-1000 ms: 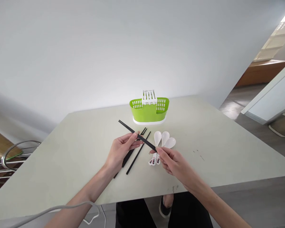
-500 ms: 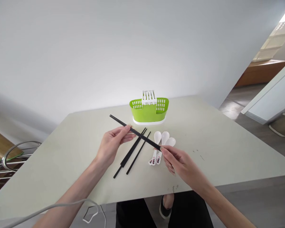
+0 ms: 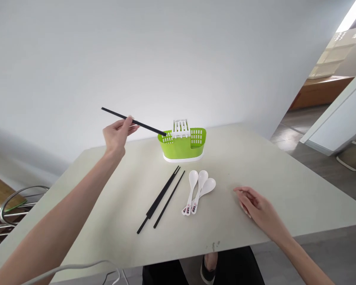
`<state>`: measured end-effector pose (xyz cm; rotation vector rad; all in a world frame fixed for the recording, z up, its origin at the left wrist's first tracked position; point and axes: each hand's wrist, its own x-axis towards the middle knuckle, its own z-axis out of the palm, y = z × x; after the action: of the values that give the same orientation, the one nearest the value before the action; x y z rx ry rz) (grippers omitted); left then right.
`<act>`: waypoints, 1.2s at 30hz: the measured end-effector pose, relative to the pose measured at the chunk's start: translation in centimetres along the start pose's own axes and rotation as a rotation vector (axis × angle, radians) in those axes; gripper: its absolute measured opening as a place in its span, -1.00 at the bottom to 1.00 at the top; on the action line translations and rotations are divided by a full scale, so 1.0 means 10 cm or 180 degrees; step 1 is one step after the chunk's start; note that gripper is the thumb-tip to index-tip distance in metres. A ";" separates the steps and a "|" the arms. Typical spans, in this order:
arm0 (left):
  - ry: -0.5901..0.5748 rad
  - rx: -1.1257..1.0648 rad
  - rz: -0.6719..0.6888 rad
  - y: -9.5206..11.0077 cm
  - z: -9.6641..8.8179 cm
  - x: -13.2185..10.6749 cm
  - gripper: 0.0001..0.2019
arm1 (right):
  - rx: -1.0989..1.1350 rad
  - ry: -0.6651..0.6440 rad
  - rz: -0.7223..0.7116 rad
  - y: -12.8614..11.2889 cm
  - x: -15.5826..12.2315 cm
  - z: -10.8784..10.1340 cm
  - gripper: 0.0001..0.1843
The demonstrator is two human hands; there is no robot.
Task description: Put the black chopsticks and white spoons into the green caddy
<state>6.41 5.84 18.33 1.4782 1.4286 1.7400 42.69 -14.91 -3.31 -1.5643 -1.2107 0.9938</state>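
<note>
Over the pale table (image 3: 255, 166), left hand (image 3: 115, 135) pinches black chopsticks (image 3: 150, 127) sloping down rightward; right hand (image 3: 258, 208) free.

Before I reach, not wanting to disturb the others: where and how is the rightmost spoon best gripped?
Probably pinch the rightmost spoon by its bowl, from the right: it juts out that way, while two other spoons lie across its handle.

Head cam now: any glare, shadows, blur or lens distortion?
Head view: bright patch at top right blown out; wall brighter toward the middle; soft shading on the table beside the left forearm; wide-angle stretch toward the edges; chopsticks in left hand fairly crisp; print on white spoons too small to read.
</note>
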 end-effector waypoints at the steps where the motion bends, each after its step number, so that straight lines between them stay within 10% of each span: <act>1: -0.0059 0.0067 0.0017 -0.01 0.10 -0.01 -0.69 | -0.0064 -0.0025 -0.0045 0.02 0.00 0.01 -0.43; 7: -0.0497 0.0344 0.0217 -0.02 0.45 -0.11 -0.67 | -0.0219 -0.0061 -0.0154 0.04 -0.02 0.04 -0.47; 22: -0.0856 0.1030 0.0423 0.20 0.31 -0.28 -0.67 | -0.0396 0.0050 -0.0213 0.00 -0.04 0.03 -0.45; 36: -0.0789 0.1495 0.0480 -0.42 0.51 0.08 -0.75 | -0.0397 -0.0104 -0.0191 0.08 0.00 0.03 -0.45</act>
<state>9.66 10.14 14.40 2.0087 1.6983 1.2881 42.62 -14.99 -4.16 -1.6033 -1.3570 0.9235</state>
